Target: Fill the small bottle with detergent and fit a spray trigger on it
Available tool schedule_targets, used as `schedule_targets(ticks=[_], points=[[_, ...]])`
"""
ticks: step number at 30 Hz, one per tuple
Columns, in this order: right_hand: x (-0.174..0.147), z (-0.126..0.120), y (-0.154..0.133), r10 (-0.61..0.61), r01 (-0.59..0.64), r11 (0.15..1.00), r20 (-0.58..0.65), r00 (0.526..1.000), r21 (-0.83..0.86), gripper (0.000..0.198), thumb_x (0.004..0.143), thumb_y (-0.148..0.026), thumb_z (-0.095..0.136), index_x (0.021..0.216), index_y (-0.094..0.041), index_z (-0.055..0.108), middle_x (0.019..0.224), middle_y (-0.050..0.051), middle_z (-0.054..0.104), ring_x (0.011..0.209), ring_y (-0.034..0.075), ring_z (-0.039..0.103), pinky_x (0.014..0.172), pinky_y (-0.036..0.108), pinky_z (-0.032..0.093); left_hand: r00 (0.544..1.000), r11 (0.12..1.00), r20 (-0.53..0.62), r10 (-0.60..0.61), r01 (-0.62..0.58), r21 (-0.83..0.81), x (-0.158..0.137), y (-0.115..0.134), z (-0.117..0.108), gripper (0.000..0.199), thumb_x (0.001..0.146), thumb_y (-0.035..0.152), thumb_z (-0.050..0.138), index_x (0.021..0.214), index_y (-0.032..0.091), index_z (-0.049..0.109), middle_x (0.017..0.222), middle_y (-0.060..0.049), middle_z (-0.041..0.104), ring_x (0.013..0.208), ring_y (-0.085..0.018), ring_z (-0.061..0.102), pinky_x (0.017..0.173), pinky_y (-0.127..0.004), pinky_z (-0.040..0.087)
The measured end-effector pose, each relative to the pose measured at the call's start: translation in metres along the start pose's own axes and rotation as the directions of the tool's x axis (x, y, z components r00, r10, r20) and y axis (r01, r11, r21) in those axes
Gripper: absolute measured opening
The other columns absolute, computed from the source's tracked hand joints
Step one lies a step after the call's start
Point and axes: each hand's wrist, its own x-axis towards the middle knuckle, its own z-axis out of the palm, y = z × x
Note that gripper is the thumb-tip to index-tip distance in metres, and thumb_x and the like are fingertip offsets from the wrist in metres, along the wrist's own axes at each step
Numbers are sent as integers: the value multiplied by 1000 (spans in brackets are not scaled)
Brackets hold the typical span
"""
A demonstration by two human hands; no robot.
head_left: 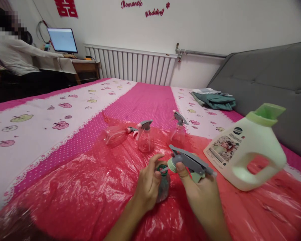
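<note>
My left hand (147, 182) is closed round the neck of a clear green spray bottle (164, 189), which stands on red plastic sheeting with its mouth uncovered. In my right hand (203, 194) is a grey and light green trigger sprayer head (190, 161), tilted sideways. Its thin tube reaches to the bottle's mouth; how far in it goes I cannot tell. Just beyond stand two clear pink spray bottles, one in the middle (145, 142) and one to the right (177, 135). A third pink spray bottle (114, 136) lies on its side at the left.
A large pale green jug (253, 150) with a handle leans at the right. The red plastic sheeting (90, 194) covers the near bed. Folded cloth (213, 98) lies by the grey headboard (266, 77). A person (22, 57) sits at a computer, far left.
</note>
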Motion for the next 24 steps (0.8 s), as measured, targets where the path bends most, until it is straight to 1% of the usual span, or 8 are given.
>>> schedule_targets(ticks=[3,6,8,10,13,17,21,24], points=[[4,-5,-12,-39,39,997,1,999,-71,38,93,-57,64,93,-21,76,85,7,72,78,21,66,72,31,51,1000,1000,-2,4,-4,-9,0,-2,0,69,107,74,29,149,24,49,124,-12,74,110,-28,70,98,-40,49],[9,-3,-17,-62,67,988,42,997,-141,35,92,-55,62,88,-22,74,85,7,70,83,22,64,75,33,46,1000,1000,4,2,-2,-15,-1,-4,0,71,106,76,29,148,23,50,120,-11,75,107,-28,70,99,-41,50],[11,1,-14,-29,42,982,75,997,-184,36,90,-56,61,85,-22,73,86,7,69,85,23,62,77,34,43,1000,1000,2,7,-7,-18,-1,-5,0,71,106,77,29,148,23,50,120,-11,76,108,-29,71,100,-41,50],[13,8,-8,39,-18,978,101,994,-207,37,87,-58,60,85,-22,72,88,8,69,88,25,61,79,36,42,1000,1000,0,25,-25,-19,0,-5,0,70,106,76,30,148,23,50,127,-12,75,114,-30,71,101,-41,50],[12,17,5,154,-130,980,161,975,-152,43,83,-60,60,93,-21,75,97,10,72,95,28,65,86,39,45,999,999,-6,35,-35,-38,-1,-6,1,69,106,76,32,144,21,50,134,-14,73,119,-31,70,99,-41,52],[10,23,18,255,-247,967,213,943,-64,55,81,-65,60,101,-17,77,97,12,74,90,27,68,85,39,50,1000,999,-5,2,-2,-36,-1,-6,1,64,108,73,34,142,21,49,131,-15,74,112,-30,73,95,-40,53],[7,24,20,209,-203,978,177,962,-54,51,82,-62,64,103,-18,78,102,12,75,95,27,69,88,37,51,1000,999,-28,9,-8,32,-1,-5,0,58,112,64,35,148,20,45,122,-12,77,110,-29,73,97,-40,51],[4,25,18,175,-167,984,183,967,-57,41,83,-55,66,101,-20,78,102,10,75,96,25,69,87,35,50,998,995,-55,22,-17,94,0,-7,-1,53,113,60,35,147,21,47,119,-10,76,106,-27,72,93,-37,50]])
